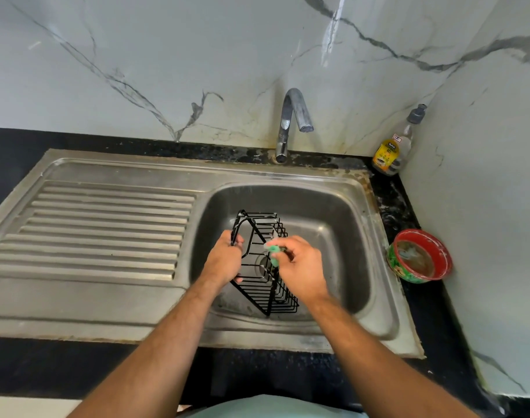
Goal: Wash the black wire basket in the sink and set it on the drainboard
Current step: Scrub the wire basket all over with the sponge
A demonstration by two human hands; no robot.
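Observation:
A black wire basket (265,279) is held tilted over the steel sink bowl (333,218), above the drain. My left hand (224,257) grips the basket's upper left wire frame. My right hand (300,267) pinches a green scrub pad (274,251) and presses it against the basket's wires near the middle. The ribbed drainboard (100,230) lies to the left of the bowl with nothing on it.
A chrome tap (292,122) stands behind the bowl; no water shows at its spout. A dish-soap bottle (393,149) sits in the back right corner. A red-rimmed round tub (420,256) sits on the black counter right of the sink. Marble walls close off the back and right.

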